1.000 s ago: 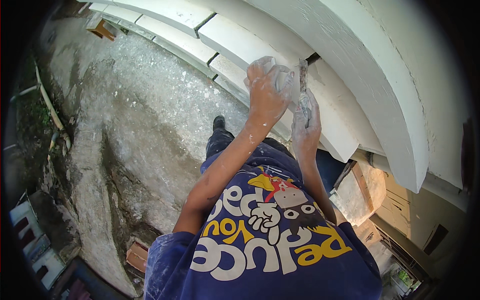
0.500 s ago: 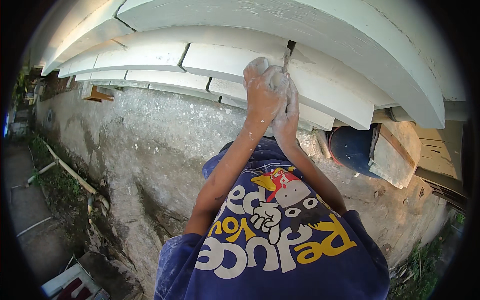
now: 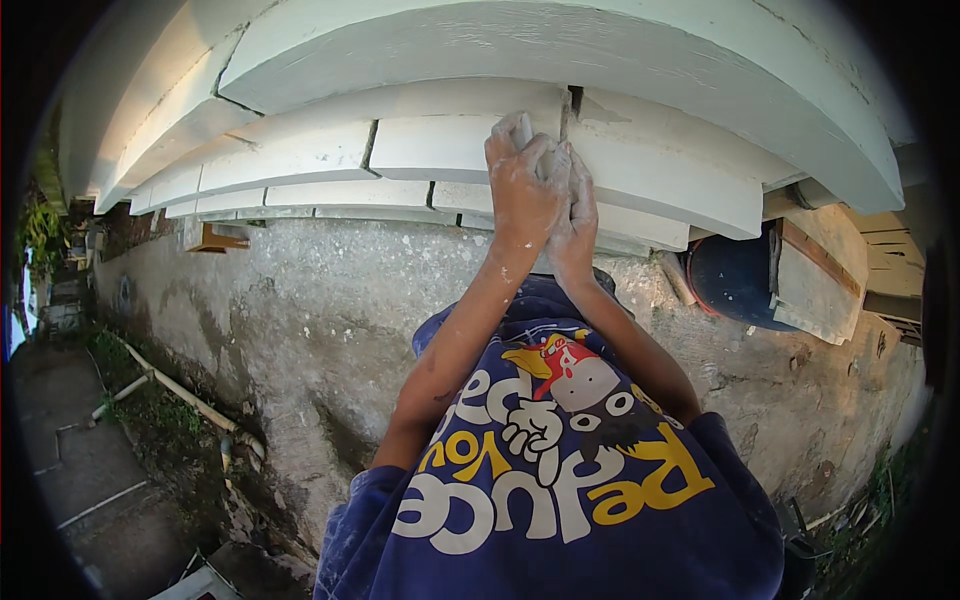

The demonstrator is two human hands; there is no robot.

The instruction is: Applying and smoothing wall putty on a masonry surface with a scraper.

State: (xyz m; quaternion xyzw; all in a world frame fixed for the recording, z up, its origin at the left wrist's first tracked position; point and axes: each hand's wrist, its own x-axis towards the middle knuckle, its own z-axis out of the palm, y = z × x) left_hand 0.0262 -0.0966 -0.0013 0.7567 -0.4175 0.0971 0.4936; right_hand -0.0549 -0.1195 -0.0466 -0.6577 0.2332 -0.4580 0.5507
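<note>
Here, left hand (image 3: 525,190) curled round pale lump (image 3: 524,130), against right hand (image 3: 573,230), which grips thin tool (image 3: 565,124), mostly hidden, near dark gap (image 3: 575,97) between white slabs (image 3: 435,147). Off right, dark-blue round tub (image 3: 735,282), board (image 3: 820,285) beside it; contents too dim to tell.

A narrow flat blade (image 3: 565,127), mostly hidden by the right hand (image 3: 575,225), stands at the gap between 2 smooth white slabs (image 3: 435,145); a whitish lump (image 3: 523,132) fills the left hand (image 3: 525,195).
</note>
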